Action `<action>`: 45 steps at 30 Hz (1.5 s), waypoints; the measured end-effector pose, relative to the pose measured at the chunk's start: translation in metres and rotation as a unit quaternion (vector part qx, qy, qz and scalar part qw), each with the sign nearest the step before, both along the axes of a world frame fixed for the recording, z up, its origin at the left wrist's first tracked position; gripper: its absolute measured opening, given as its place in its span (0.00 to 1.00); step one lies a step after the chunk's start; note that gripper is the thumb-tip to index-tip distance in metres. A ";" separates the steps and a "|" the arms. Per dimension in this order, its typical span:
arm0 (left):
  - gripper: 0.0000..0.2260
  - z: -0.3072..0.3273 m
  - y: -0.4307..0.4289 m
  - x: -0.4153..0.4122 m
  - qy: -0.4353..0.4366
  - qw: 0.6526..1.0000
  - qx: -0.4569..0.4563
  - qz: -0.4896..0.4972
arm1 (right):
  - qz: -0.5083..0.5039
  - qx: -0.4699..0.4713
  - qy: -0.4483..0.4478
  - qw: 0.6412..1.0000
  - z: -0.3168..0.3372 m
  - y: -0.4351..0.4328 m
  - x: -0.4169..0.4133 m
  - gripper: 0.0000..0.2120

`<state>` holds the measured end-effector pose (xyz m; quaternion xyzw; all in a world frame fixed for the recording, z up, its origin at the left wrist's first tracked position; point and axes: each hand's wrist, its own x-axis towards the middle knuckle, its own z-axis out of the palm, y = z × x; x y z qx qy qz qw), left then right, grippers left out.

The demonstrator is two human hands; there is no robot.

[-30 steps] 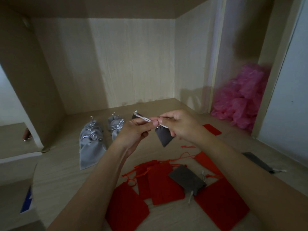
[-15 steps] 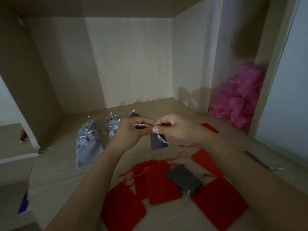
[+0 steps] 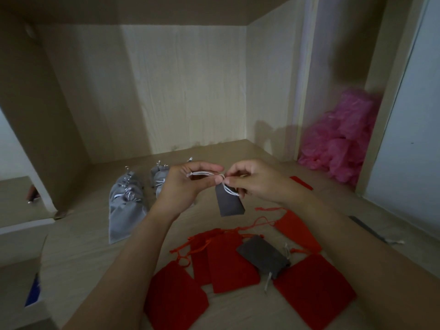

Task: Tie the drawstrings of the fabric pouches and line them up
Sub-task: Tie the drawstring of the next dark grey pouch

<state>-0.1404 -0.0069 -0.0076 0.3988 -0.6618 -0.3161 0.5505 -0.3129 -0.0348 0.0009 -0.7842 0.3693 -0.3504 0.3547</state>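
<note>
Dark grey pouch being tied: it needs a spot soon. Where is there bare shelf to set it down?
Bare shelf lies at the back, between the silver pouches and the right wall; also front left, below the silver ones. Crowded: the red pouches up front.

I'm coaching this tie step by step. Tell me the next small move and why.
Probably draw the hands apart to tighten the loop: the left hand and right hand each hold the white drawstring, looped loosely between them, and the dark grey pouch hangs below it, not yet beside the tied silver pouches.
</note>
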 end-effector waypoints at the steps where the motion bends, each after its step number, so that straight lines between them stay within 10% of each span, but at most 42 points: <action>1: 0.09 0.000 0.000 -0.001 -0.007 1.000 -0.006 0.003 | -0.005 -0.001 0.007 1.000 -0.001 0.000 0.000 0.07; 17: 0.06 -0.007 -0.003 -0.008 -0.135 0.971 -0.168 0.106 | 0.007 -0.017 -0.055 0.998 0.004 0.003 0.001 0.05; 27: 0.07 -0.003 0.006 -0.013 -0.017 0.983 -0.134 0.124 | 0.014 0.135 -0.200 0.970 0.000 0.000 -0.001 0.03; 32: 0.06 0.000 0.007 -0.015 0.007 0.992 -0.109 0.067 | -0.022 -0.096 -0.020 0.995 0.011 0.004 -0.004 0.07; 36: 0.07 -0.001 0.005 -0.017 -0.012 0.994 -0.088 0.067 | -0.066 -0.301 0.124 0.943 0.010 0.007 -0.005 0.04; 41: 0.06 -0.004 0.005 -0.020 -0.021 0.995 -0.085 0.041 | -0.102 -0.340 0.180 0.917 0.008 0.006 -0.010 0.08; 45: 0.06 -0.004 0.005 -0.020 -0.012 0.996 -0.083 0.036 | -0.083 -0.247 0.063 0.963 0.009 0.005 -0.003 0.09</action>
